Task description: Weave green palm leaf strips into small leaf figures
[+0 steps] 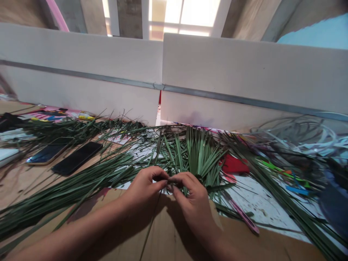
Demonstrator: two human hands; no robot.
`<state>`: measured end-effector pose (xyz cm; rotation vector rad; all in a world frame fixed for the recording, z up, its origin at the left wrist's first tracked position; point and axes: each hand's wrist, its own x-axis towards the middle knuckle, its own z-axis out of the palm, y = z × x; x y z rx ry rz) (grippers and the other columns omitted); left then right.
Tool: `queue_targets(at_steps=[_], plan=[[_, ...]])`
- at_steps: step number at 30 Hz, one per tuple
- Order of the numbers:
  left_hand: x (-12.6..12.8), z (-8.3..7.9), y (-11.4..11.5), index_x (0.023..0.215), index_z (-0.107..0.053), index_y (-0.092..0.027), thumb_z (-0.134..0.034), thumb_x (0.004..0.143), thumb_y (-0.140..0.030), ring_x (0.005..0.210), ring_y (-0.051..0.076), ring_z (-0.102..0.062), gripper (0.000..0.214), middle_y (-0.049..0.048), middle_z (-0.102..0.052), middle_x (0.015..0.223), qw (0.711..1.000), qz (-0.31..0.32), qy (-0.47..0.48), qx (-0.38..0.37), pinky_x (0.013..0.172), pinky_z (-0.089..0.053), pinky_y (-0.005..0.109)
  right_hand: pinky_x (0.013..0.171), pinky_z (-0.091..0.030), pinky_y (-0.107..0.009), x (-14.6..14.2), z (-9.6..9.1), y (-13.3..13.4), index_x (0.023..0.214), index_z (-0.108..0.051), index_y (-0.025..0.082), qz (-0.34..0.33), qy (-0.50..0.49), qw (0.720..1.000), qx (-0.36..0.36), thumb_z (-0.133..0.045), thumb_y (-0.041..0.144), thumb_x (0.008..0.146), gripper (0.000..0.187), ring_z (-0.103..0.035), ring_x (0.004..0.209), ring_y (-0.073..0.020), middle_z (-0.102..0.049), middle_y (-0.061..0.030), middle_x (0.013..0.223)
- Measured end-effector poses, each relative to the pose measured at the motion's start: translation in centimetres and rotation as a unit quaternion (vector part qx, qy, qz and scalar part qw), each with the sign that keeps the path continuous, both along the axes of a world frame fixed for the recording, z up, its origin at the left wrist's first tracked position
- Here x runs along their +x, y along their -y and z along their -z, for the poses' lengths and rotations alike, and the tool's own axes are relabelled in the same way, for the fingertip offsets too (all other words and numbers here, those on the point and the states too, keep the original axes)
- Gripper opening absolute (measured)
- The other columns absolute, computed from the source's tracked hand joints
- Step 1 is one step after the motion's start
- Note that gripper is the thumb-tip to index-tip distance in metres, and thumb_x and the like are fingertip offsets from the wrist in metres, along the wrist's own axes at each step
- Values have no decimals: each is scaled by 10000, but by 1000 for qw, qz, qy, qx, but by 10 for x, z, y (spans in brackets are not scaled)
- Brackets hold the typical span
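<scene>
My left hand (150,185) and my right hand (191,194) meet at the middle, thumbs and fingers pinched together. A thin green leaf strip (151,224) runs from between the fingertips down to the bottom edge. The part in the fingers is small, dark and mostly hidden. Just beyond the hands, cut green leaves (197,152) fan out in a pile. A long bundle of narrow leaves (89,177) lies to the left of my left hand. To the right of my right hand rests a pink-handled cutter (243,215).
Brown cardboard (261,239) lies under my forearms. Two phones (77,157) sit at left. On the right are a red cloth-like piece (235,165), more long leaves (282,195) and coiled pale straps (307,136). A white partition (244,69) closes off the back.
</scene>
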<state>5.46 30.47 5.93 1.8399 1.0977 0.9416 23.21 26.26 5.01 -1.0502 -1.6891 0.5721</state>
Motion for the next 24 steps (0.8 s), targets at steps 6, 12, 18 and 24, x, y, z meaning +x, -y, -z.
queue_targets(at_steps=[6, 12, 18, 24], plan=[[-4, 7, -7, 825, -748, -214, -656, 843, -176, 899, 198, -632, 101, 36, -657, 922, 996, 45, -15, 76, 821, -479, 312, 737, -460, -311, 4, -3, -4, 825, -732, 246, 1, -74, 996, -57, -659, 216, 887, 101, -622, 801, -208, -688, -16, 825], [-11, 5, -19, 807, -713, -204, -645, 866, -172, 921, 206, -638, 95, 42, -656, 941, 994, 45, -22, 101, 857, -482, 334, 749, -468, -318, 8, -10, -12, 849, -741, 245, -15, -233, 962, -143, -733, 324, 833, 82, -595, 811, -209, -685, -17, 826], [-14, 7, -21, 822, -679, -208, -627, 890, -161, 901, 203, -631, 97, 34, -655, 914, 989, -1, -50, 141, 825, -472, 327, 750, -502, -319, 10, -11, -14, 888, -751, 255, -49, -306, 935, -174, -742, 357, 860, 106, -604, 728, -171, -738, -20, 947], [-11, 10, -14, 791, -615, -218, -585, 868, -89, 907, 197, -632, 153, 40, -664, 972, 981, -26, -60, 184, 811, -470, 311, 730, -514, -319, 10, 0, -18, 869, -703, 248, -66, -354, 909, -208, -781, 353, 837, 134, -635, 691, -168, -754, -6, 871]])
